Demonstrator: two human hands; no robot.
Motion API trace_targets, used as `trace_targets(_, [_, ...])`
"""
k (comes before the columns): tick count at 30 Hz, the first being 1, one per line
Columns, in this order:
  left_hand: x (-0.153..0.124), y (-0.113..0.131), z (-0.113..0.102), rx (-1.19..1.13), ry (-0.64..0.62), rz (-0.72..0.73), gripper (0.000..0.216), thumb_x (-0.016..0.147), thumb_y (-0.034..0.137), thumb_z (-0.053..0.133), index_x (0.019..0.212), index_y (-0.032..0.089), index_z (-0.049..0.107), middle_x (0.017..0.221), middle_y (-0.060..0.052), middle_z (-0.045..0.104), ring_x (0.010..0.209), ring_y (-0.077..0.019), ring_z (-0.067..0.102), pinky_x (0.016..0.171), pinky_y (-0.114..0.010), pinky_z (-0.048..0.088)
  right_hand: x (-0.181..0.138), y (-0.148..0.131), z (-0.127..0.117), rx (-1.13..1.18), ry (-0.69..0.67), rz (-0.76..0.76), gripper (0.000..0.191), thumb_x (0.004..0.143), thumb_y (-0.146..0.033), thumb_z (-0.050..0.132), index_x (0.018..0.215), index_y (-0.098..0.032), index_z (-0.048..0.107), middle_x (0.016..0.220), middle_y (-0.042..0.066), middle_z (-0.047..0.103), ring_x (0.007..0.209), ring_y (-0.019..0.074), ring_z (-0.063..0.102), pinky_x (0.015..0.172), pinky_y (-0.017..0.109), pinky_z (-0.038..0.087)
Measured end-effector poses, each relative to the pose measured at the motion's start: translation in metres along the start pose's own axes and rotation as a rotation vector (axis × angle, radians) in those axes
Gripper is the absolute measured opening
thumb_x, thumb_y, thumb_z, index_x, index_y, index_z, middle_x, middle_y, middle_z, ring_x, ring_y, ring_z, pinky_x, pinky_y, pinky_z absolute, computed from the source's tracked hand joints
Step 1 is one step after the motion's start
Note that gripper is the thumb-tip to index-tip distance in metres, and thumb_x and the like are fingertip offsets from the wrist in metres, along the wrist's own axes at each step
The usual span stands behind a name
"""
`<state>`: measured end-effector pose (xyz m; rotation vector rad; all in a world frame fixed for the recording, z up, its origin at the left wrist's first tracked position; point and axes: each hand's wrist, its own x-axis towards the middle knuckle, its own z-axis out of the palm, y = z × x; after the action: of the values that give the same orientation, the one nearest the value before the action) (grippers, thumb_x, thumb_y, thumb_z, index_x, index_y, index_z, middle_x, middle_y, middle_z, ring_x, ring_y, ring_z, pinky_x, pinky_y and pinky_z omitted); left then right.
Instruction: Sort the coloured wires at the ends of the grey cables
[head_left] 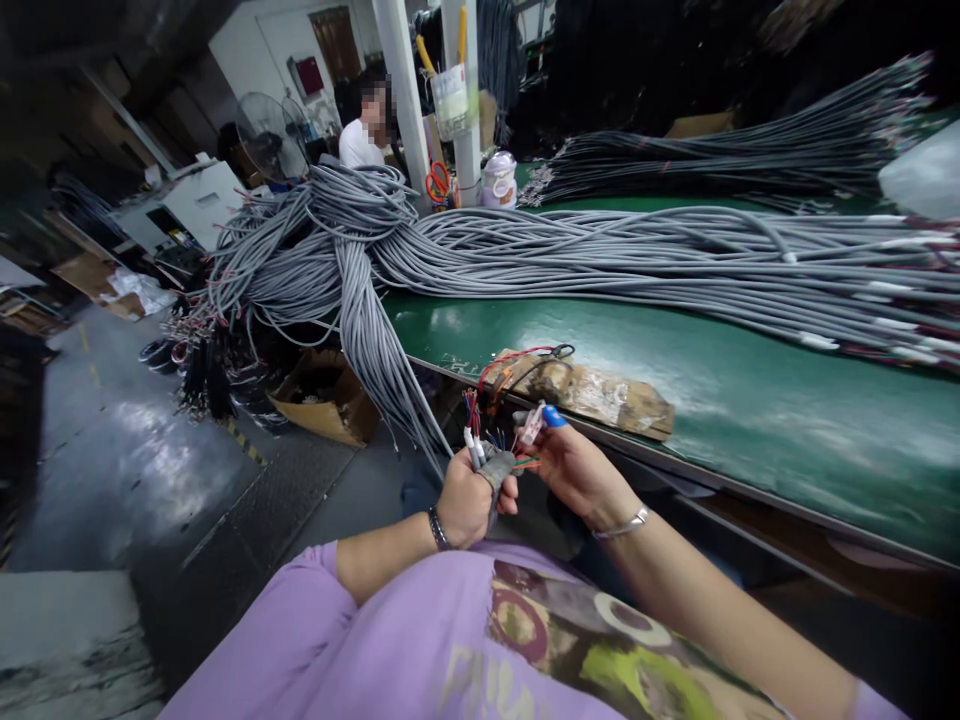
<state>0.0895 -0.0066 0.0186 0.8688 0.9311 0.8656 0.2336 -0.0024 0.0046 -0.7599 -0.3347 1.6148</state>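
My left hand is closed around grey cables just in front of the table edge, its thumb covered in something grey. Thin coloured wires fan out of the white-wrapped cable ends above that fist. To the right, my right hand pinches a small white piece with pinkish marks; a blue cover sits on one fingertip. Orange and green wires run between the two hands. Just beyond them, a worn wooden block lies at the table edge, wrapped in clear tape, with red and black leads on it.
Long grey cable bundles stretch across the green table, and one hangs over its left edge. Black cables lie behind. A cardboard box stands on the floor at left. A purple-white tub and orange-handled scissors are by the post. Another person is farther back.
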Motion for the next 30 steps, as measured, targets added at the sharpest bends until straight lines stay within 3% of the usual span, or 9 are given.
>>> trace_targets(9, [0.007,0.004,0.009,-0.005,0.026,-0.021,0.042,0.061,0.050,0.075,0.069,0.016,0.051,0.047,0.004,0.055,0.032,-0.0070,0.046,0.031,-0.017,0.030,0.000,0.001,-0.002,0.018,-0.012,-0.037,0.026,0.077,-0.046,0.072,0.078,-0.021,0.069,0.075,0.001,0.069,0.064,0.0138,0.061,0.060,0.027,0.051])
trace_targets(15, [0.007,0.002,0.008,-0.019,0.031,-0.044,0.040,0.062,0.048,0.074,0.070,0.016,0.051,0.048,0.003,0.056,0.032,-0.0072,0.046,0.032,-0.018,0.030,0.003,-0.001,-0.007,-0.014,0.060,0.009,0.030,0.075,-0.051,0.073,0.079,-0.021,0.070,0.073,0.000,0.070,0.063,0.0126,0.061,0.057,0.024,0.051])
trace_targets(22, [0.005,0.006,0.011,-0.003,-0.002,-0.093,0.042,0.064,0.051,0.074,0.070,0.016,0.053,0.047,0.003,0.055,0.032,-0.0079,0.046,0.031,-0.018,0.026,0.006,-0.001,-0.013,-0.020,-0.023,-0.014,0.028,0.074,-0.047,0.076,0.080,-0.020,0.073,0.070,0.002,0.070,0.061,0.0142,0.059,0.060,0.027,0.052])
trace_targets(30, [0.006,0.003,0.010,-0.014,-0.002,-0.112,0.047,0.058,0.055,0.076,0.071,0.015,0.054,0.046,0.003,0.054,0.032,-0.0079,0.047,0.031,-0.018,0.028,0.009,0.000,-0.014,0.017,-0.007,-0.014,0.024,0.071,-0.041,0.079,0.082,-0.020,0.074,0.070,0.000,0.070,0.057,0.0132,0.058,0.059,0.027,0.051])
